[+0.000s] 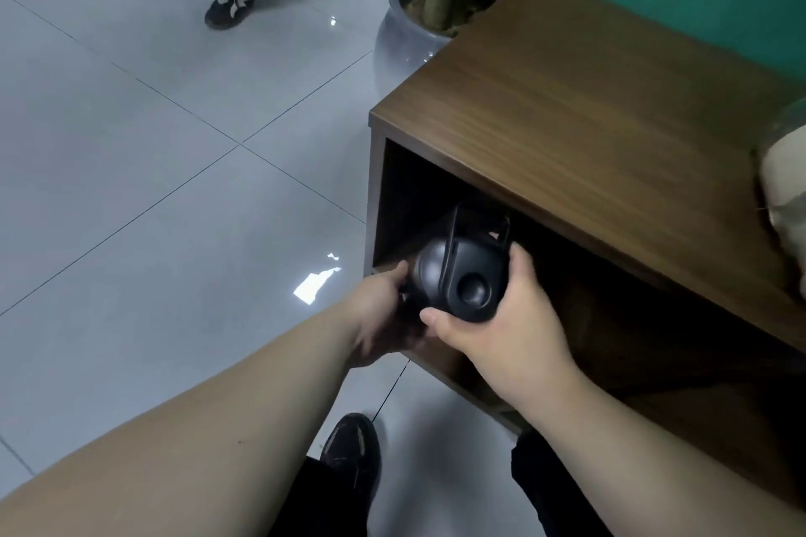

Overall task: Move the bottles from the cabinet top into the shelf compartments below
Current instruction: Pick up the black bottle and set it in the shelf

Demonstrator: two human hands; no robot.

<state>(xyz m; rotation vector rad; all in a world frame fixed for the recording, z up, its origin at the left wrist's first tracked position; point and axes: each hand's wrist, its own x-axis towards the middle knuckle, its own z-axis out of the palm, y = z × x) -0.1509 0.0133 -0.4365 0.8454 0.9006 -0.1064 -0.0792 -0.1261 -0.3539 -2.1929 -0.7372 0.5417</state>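
Two hands, the left hand (384,314) and right hand (501,331), grasp one black bottle (462,279) at the mouth of the cabinet's (567,100) left compartment (436,196), below its top. Placement appears unfinished; another item (785,187), blurred, remains on that top.

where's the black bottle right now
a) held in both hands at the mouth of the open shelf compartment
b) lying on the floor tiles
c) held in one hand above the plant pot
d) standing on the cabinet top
a: the black bottle is gripped by the left hand and right hand in front of the open compartment, below the cabinet top.
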